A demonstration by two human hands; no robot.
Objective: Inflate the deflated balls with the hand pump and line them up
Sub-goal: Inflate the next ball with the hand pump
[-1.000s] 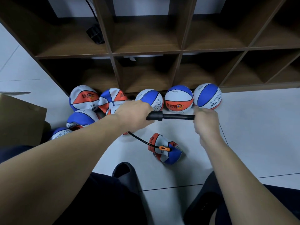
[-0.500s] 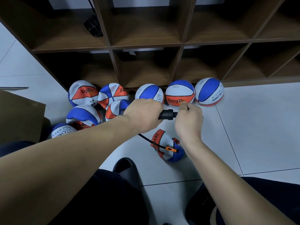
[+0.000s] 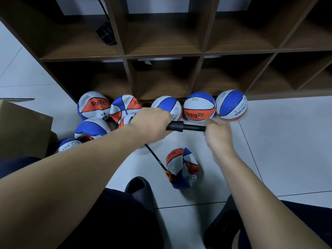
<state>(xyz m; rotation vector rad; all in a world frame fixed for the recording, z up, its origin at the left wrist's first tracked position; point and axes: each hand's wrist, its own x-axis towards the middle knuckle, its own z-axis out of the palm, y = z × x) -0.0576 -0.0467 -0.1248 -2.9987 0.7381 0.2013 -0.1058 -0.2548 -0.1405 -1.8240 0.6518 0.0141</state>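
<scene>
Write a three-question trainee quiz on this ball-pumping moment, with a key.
1. True or false: the crumpled orange, white and blue ball by the dark slipper is already round and full.
2. Which hand grips the black cylindrical pump barrel? A) left hand B) right hand C) neither
3. Fill in: the thin black hose ends in an ______ connector at the crumpled ball.

Key
1. False: it is folded and slack.
2. A: the left hand wraps the barrel, while the right hand holds the far end of the black pump rod.
3. Orange.
</scene>
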